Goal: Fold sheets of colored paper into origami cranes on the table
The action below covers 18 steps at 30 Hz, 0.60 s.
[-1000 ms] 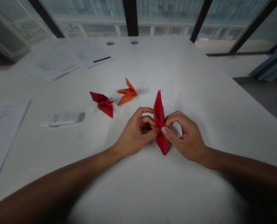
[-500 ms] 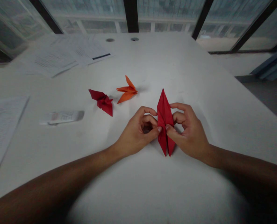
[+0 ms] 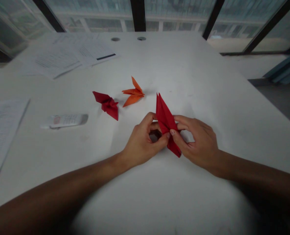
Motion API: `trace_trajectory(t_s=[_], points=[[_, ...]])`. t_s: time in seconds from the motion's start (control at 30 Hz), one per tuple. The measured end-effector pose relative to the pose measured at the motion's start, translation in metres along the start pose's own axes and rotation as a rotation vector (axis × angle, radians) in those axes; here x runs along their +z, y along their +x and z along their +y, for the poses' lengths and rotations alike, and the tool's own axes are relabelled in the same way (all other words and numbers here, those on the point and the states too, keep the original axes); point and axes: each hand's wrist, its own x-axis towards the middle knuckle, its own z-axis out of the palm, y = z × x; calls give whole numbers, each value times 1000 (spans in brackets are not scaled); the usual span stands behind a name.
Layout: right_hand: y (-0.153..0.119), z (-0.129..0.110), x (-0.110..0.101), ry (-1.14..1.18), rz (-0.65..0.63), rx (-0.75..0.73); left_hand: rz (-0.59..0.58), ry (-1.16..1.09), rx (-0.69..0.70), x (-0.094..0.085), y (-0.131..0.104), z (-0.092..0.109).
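Note:
Between my two hands is a folded piece of red origami paper [image 3: 164, 116], long and pointed, tilted with its upper tips toward the far left. My left hand [image 3: 145, 138] pinches its left edge between thumb and fingers. From the other side my right hand [image 3: 196, 140] grips it, the thumb pressed at the middle near the left thumb. Two narrow tips show at the top, and the lower end points down to the right. Beyond my left hand lie a finished-looking red origami figure [image 3: 108, 104] and an orange origami figure [image 3: 135, 93].
A white tube [image 3: 68, 120] with a grey end lies left on the white table [image 3: 145, 195]. Printed sheets [image 3: 54, 60] are spread at the back left, and another sheet [image 3: 3, 130] is at the left edge. Windows with dark frames [image 3: 138, 16] stand behind.
The red origami paper has been turned over end for end between my hands, so its split tips now point away from me. It has tilted to the left, and both hands keep hold.

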Motion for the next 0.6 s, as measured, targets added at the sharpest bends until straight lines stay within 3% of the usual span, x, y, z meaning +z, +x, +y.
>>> trace_trajectory(t_s=[0.27,0.47,0.6], points=[[2,3,-4,-55,21,-137,-8,-1,10,-2,2,4],[-3,0,-10,-191,4,-395,-39,27,27,-3,0,1],[-3,-8,-12,-218,24,-375,-42,-11,26,-2,0,1]])
